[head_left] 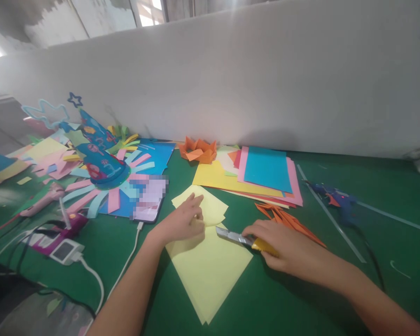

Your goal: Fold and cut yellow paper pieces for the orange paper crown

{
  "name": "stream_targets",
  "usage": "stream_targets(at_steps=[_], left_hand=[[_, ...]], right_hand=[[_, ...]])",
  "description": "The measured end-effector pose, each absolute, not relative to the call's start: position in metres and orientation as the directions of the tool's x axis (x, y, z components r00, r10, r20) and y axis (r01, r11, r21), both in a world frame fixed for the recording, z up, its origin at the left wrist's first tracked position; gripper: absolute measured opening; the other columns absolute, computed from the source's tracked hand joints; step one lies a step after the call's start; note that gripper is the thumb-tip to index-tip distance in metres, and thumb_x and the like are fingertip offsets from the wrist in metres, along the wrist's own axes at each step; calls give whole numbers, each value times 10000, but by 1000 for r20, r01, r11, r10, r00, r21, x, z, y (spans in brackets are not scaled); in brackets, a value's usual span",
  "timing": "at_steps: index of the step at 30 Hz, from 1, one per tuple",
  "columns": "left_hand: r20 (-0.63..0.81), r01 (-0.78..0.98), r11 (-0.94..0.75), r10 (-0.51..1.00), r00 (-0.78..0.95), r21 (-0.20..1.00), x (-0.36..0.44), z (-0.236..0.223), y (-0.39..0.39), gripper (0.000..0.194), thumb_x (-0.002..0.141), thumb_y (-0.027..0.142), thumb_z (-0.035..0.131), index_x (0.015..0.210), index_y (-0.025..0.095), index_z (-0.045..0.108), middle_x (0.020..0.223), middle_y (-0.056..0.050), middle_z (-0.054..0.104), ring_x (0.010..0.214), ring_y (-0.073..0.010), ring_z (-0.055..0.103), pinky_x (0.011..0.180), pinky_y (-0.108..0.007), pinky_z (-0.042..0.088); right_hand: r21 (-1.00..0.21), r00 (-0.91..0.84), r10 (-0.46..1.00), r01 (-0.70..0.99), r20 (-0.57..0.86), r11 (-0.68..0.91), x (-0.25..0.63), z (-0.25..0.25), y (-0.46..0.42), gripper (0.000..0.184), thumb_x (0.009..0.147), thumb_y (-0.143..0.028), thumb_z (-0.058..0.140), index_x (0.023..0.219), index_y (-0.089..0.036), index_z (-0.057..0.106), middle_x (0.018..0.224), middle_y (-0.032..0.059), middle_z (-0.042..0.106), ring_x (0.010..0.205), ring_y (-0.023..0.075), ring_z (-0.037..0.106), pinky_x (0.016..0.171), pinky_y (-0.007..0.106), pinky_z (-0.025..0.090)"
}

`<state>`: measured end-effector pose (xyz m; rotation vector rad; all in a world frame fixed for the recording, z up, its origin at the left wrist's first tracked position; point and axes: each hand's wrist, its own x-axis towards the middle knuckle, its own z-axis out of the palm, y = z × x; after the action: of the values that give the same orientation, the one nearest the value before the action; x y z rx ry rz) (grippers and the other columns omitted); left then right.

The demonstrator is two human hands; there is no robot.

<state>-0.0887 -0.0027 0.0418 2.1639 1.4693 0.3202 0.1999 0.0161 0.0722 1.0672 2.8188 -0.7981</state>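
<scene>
My right hand [276, 240] is closed around the yellow handle of a box cutter [236, 236]. Its metal blade points left, over the pale yellow paper. My left hand [184, 218] lies on a smaller upper piece of pale yellow paper [213, 205], fingers apart and pressing on it. Below it, a larger pale yellow sheet [210, 275] lies with one corner toward me; its edges look doubled. The blade tip is near where the two pieces meet. Whether the blade touches the paper I cannot tell.
Behind the hands lie stacked coloured sheets [266, 165] and a folded orange paper piece [198, 150]. Orange folded strips [290, 221] sit beside my right hand. A blue glue gun [339, 200] is at right. Left are a phone [150, 198], decorated cone hats [103, 163] and a power strip [61, 238] with cables.
</scene>
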Motion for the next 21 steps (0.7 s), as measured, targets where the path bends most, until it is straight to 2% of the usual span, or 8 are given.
stream_targets(at_steps=[8,12,15,17,19,21], left_hand=[[11,794,-351,917,399,496,-92,41,-1,125,846,274,500,781,194,571,1423,-89,414,1379,-280,226,1029,-474,385],[20,809,-321,933,359,493,-89,44,-2,314,882,408,463,692,191,586,1398,-55,453,1352,-303,297,1001,-464,415],[57,835,-252,965,257,490,-82,42,0,400,935,411,346,715,190,596,1313,-59,533,1265,-265,435,982,-428,436],[126,859,-269,963,238,435,-75,40,2,359,937,376,361,743,179,590,1238,-89,570,1179,-244,507,973,-410,442],[182,888,-326,943,280,324,-67,35,4,294,895,388,470,740,160,573,1198,-132,569,1145,-265,514,975,-418,435],[219,908,-357,925,311,217,-62,30,6,310,831,445,569,768,142,561,1122,-165,585,1125,-298,513,968,-439,431]], right_hand=[[-397,-795,591,591,-136,703,183,65,11,420,795,-90,460,1149,-290,566,909,45,541,772,170,532,570,222,363],[-313,-792,602,600,-103,736,178,56,13,414,835,-115,465,1192,-302,559,854,41,507,756,168,507,548,214,323],[-257,-787,613,610,-78,750,178,49,14,427,837,-125,474,1230,-276,546,854,49,501,752,168,499,550,218,318],[-227,-778,625,621,-65,750,178,46,13,442,832,-120,476,1247,-256,539,848,49,499,733,164,493,538,217,310],[-199,-770,636,632,-54,749,177,44,12,452,832,-116,475,1264,-236,529,834,44,493,685,149,479,520,215,298],[-174,-765,642,640,-54,749,176,45,11,441,845,-123,474,1274,-213,524,824,42,491,641,135,462,507,214,292]])
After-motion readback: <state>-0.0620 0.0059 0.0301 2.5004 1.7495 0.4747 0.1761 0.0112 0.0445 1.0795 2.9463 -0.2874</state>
